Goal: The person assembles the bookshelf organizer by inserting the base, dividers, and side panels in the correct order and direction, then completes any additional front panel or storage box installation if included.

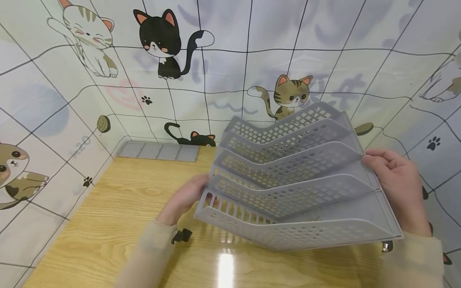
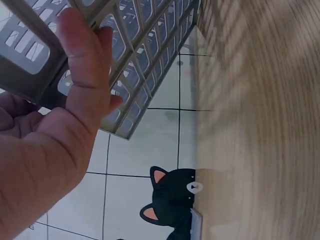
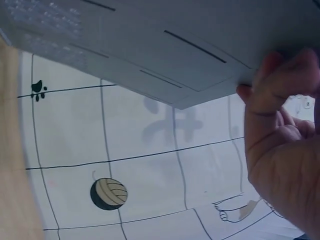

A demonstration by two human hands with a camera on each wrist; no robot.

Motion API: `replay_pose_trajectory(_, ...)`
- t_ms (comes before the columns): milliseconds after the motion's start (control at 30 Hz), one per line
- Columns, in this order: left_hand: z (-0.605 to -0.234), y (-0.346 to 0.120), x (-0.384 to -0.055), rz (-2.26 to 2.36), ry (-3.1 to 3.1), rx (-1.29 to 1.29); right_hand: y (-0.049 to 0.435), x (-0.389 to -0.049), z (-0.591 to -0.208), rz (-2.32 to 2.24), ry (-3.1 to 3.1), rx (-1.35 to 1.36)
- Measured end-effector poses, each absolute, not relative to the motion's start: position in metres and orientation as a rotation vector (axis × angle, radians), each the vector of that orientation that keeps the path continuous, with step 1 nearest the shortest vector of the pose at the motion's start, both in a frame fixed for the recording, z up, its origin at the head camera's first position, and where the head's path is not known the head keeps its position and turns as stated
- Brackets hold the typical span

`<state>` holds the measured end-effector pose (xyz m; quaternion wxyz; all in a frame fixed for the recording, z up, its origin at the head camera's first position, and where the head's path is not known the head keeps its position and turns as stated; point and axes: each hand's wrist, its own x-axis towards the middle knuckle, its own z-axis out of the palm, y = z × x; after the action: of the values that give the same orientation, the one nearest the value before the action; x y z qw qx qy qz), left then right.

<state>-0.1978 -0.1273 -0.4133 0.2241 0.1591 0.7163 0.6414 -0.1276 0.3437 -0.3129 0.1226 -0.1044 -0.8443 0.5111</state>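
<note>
A grey plastic file rack (image 1: 288,200) with several perforated upright dividers is held tilted above the wooden table in the head view. My left hand (image 1: 187,196) grips its left side, fingers reaching in through the slotted base. In the left wrist view the thumb and fingers of that hand (image 2: 75,110) curl round the rack's slotted edge (image 2: 135,60). On the right, my right hand (image 1: 396,184) pinches the edge of the rack's solid side panel. The right wrist view shows this hand (image 3: 285,130) at the smooth panel (image 3: 150,45), which has narrow slots.
A flat grey panel (image 1: 158,151) with several sections lies at the table's back left, against the wall. The wooden table (image 1: 119,208) meets a cat-printed wall covering (image 1: 227,72) at the back and sides.
</note>
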Motion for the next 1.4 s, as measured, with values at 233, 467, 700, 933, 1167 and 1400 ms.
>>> replay_pose_trajectory(233,-0.432,-0.125,-0.201,1.597,2.001,0.434,0.346,-0.117,-0.312,1.594,-2.477,-0.226)
replay_pose_trajectory(467,-0.448,-0.115,-0.202,1.495,1.984,0.403,0.337,-0.103,-0.325,2.001,-2.179,-0.181)
replay_pose_trajectory(700,-0.459,-0.112,-0.200,1.430,2.049,0.394,0.318,-0.092,-0.329,2.085,-1.932,0.093)
replay_pose_trajectory(933,-0.462,-0.105,-0.198,1.355,2.205,0.302,0.310,-0.090,-0.334,2.099,-1.857,0.523)
replay_pose_trajectory(1167,-0.460,-0.097,-0.192,1.215,2.322,0.312,0.310,-0.098,-0.339,2.194,-1.690,1.082)
replay_pose_trajectory(1400,-0.458,-0.086,-0.185,1.077,2.421,0.347,0.312,-0.106,-0.342,2.369,-1.611,1.086)
